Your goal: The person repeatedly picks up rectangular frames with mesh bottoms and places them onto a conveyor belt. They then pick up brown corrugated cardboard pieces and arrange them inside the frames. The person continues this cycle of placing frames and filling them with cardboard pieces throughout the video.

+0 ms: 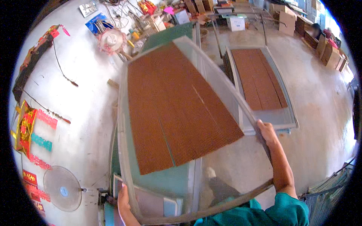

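My two hands hold a large mesh drying frame (121, 132) with pale rails, tilted in front of me. On its see-through mesh lie closely packed rows of thin brown sticks (177, 109), like incense sticks, with narrow gaps between the bundles. My right hand (267, 132) is closed round the right rail. Low on the left rail sits my left hand (123, 199), its fingers partly hidden behind the frame. A second frame (294, 113), also bearing rows of brown sticks (259, 79), stands beyond on the right, apart from my hands.
A green surface (167, 35) shows behind and under the held frame. A round fan (63, 188) is at lower left, near red wall decorations (26, 128). A straw hat (112, 40) hangs by the cluttered far wall. Cardboard boxes (332, 54) line the far right.
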The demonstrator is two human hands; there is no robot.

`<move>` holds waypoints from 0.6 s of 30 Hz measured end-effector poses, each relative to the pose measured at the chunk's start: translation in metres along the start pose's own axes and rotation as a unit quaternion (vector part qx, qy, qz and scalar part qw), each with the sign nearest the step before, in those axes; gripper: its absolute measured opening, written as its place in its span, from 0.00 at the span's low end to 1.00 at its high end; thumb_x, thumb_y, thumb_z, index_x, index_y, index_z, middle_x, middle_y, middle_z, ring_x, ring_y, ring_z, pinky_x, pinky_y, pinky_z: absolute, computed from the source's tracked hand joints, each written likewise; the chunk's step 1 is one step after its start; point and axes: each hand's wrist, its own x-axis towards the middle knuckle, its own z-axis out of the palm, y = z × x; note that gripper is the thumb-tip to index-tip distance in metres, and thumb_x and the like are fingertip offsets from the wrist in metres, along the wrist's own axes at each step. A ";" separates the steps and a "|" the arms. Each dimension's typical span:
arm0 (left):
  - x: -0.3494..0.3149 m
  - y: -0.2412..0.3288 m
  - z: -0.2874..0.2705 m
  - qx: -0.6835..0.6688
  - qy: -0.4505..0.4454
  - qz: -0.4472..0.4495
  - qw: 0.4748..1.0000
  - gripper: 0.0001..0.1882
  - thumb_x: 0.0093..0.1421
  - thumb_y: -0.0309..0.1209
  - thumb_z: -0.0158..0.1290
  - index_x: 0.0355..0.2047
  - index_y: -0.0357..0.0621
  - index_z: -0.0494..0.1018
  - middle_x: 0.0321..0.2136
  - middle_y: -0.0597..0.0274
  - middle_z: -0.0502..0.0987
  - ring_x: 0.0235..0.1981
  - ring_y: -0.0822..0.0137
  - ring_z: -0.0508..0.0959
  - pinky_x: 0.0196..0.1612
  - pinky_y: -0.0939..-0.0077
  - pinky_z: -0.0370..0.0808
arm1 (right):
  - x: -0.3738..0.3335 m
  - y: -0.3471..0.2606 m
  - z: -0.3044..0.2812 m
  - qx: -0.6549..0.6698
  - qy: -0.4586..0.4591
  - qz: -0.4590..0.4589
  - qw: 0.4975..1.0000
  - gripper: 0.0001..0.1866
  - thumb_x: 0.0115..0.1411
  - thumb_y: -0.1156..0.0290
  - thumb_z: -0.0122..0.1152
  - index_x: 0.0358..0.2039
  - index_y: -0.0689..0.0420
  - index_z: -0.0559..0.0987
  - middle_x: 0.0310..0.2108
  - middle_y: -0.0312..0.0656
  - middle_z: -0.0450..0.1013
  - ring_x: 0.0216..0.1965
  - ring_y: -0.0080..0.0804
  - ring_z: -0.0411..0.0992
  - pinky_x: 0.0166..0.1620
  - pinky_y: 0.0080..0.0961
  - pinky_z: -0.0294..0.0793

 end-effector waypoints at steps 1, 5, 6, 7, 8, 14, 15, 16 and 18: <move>-0.027 -0.009 0.002 0.002 0.048 0.003 0.999 0.29 0.60 0.56 0.41 0.37 0.39 0.71 0.25 0.56 0.74 0.21 0.63 0.74 0.23 0.67 0.72 | -0.023 0.008 -0.024 0.015 -0.010 -0.009 1.000 0.27 0.61 0.53 0.47 0.16 0.64 0.72 0.13 0.39 0.65 0.11 0.27 0.62 0.16 0.29 0.62; -0.054 0.038 0.037 0.017 0.051 0.077 0.996 0.30 0.60 0.55 0.41 0.43 0.36 0.69 0.26 0.57 0.73 0.26 0.63 0.74 0.28 0.67 0.71 | -0.014 -0.017 -0.066 -0.011 0.040 -0.059 0.997 0.25 0.61 0.51 0.47 0.17 0.61 0.71 0.11 0.38 0.63 0.08 0.27 0.61 0.11 0.27 0.59; -0.061 0.050 0.046 -0.006 0.026 0.094 0.995 0.31 0.60 0.55 0.41 0.44 0.36 0.69 0.26 0.57 0.73 0.26 0.63 0.74 0.28 0.67 0.71 | -0.011 -0.021 -0.074 0.009 0.017 -0.062 0.998 0.25 0.61 0.52 0.47 0.17 0.61 0.71 0.11 0.39 0.64 0.08 0.28 0.62 0.11 0.27 0.59; -0.069 0.063 0.060 0.001 0.040 0.078 0.996 0.30 0.60 0.55 0.41 0.43 0.36 0.68 0.26 0.57 0.73 0.26 0.63 0.74 0.28 0.67 0.71 | 0.003 -0.034 -0.083 0.031 0.018 -0.055 0.998 0.25 0.62 0.53 0.47 0.18 0.62 0.71 0.11 0.40 0.64 0.08 0.29 0.62 0.12 0.28 0.60; -0.069 0.080 0.076 -0.006 0.036 0.104 0.994 0.30 0.60 0.54 0.42 0.43 0.35 0.68 0.26 0.57 0.73 0.25 0.63 0.74 0.27 0.67 0.71 | 0.017 -0.045 -0.093 0.063 0.019 -0.051 0.996 0.25 0.62 0.53 0.46 0.19 0.63 0.71 0.11 0.41 0.65 0.08 0.31 0.63 0.12 0.29 0.61; -0.068 0.127 0.217 -0.014 -0.041 0.112 0.993 0.29 0.60 0.54 0.42 0.38 0.35 0.68 0.24 0.55 0.73 0.18 0.63 0.73 0.18 0.68 0.71 | 0.090 -0.031 -0.210 0.092 0.062 -0.012 0.994 0.25 0.60 0.53 0.49 0.20 0.64 0.72 0.12 0.42 0.66 0.10 0.32 0.65 0.13 0.28 0.64; -0.060 0.133 0.252 -0.007 -0.068 0.101 0.992 0.29 0.60 0.54 0.42 0.38 0.35 0.68 0.24 0.55 0.74 0.18 0.63 0.73 0.18 0.68 0.71 | 0.110 -0.031 -0.236 0.090 0.072 -0.017 0.993 0.25 0.60 0.53 0.49 0.21 0.65 0.72 0.12 0.42 0.66 0.10 0.32 0.65 0.14 0.28 0.64; -0.051 0.143 0.282 -0.006 -0.099 0.108 0.989 0.30 0.60 0.54 0.42 0.38 0.34 0.68 0.24 0.54 0.74 0.18 0.62 0.73 0.18 0.67 0.71 | 0.132 -0.032 -0.252 0.090 0.074 -0.016 0.993 0.25 0.60 0.52 0.49 0.21 0.65 0.72 0.13 0.42 0.66 0.10 0.32 0.65 0.14 0.28 0.64; -0.033 0.166 0.344 0.027 -0.117 0.084 0.989 0.29 0.60 0.55 0.42 0.37 0.35 0.69 0.26 0.53 0.75 0.18 0.61 0.74 0.21 0.64 0.72 | 0.175 -0.035 -0.283 0.080 0.117 0.011 0.990 0.25 0.59 0.52 0.50 0.20 0.65 0.73 0.13 0.41 0.67 0.10 0.31 0.65 0.15 0.29 0.65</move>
